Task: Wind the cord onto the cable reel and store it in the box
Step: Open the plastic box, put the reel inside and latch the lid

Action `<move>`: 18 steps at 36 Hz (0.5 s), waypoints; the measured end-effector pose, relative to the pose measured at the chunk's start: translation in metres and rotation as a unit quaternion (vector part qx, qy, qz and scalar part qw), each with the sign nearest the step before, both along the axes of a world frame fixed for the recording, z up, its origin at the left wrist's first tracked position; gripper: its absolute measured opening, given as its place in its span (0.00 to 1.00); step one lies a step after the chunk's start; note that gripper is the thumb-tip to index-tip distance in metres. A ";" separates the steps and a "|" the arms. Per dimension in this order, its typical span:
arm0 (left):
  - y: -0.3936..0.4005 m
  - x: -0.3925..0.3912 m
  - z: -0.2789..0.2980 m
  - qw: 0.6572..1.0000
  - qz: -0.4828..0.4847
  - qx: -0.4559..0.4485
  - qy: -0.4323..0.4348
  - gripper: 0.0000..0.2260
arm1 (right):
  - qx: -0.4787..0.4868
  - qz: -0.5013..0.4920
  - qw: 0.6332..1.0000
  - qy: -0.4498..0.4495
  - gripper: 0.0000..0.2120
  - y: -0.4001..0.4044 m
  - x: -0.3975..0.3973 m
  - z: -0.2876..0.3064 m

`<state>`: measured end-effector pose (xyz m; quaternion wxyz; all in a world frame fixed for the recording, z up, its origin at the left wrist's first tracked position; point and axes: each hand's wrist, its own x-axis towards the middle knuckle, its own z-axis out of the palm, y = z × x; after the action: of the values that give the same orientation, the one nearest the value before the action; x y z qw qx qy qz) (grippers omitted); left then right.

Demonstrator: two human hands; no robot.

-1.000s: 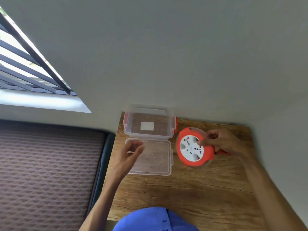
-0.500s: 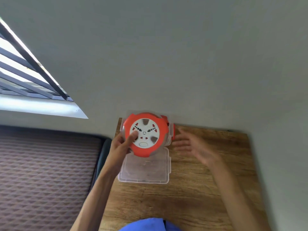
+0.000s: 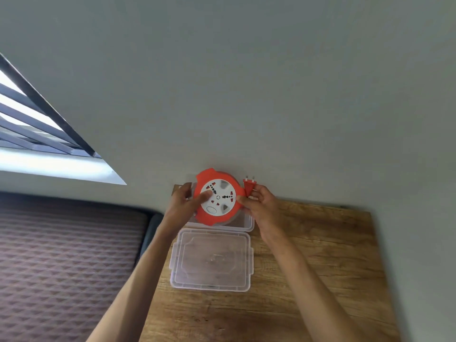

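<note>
The orange cable reel [image 3: 217, 198] is held over the clear box [image 3: 248, 224] at the bench's [image 3: 320, 255] far edge — gripped by the left hand [image 3: 183, 206], thumb on its white face. The plug [image 3: 248, 187] is pinched upright by the right hand [image 3: 260, 202] — both forearms extended forward.

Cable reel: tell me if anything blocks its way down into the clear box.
Nothing visible does. The cable reel is held over the open clear box by the left hand and right hand. The lid lies off, on the wooden table. The orange plug sticks up beside the reel.
</note>
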<state>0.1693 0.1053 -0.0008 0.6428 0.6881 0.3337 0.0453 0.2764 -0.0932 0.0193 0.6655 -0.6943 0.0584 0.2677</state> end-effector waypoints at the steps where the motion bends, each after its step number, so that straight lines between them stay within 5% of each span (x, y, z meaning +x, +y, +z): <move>1: -0.001 0.005 -0.004 1.000 0.002 0.011 0.014 0.15 | -0.031 -0.006 0.999 -0.022 0.21 0.003 0.001 -0.005; 4: -0.004 0.015 -0.016 0.997 0.005 0.055 0.047 0.10 | -0.133 0.009 0.987 -0.085 0.12 0.012 0.007 -0.020; 10: -0.016 0.021 -0.041 0.985 -0.017 0.099 0.142 0.23 | -0.293 0.110 0.937 -0.154 0.13 0.027 0.004 -0.046; 18: -0.023 0.017 -0.047 0.970 0.005 0.183 0.162 0.23 | -0.324 0.109 0.906 -0.249 0.14 0.021 -0.013 -0.053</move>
<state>0.1864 0.0825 -0.0481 0.4431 0.7904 0.4230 -0.0035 0.2639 -0.0726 -0.0333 0.3632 -0.9179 -0.1019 0.1232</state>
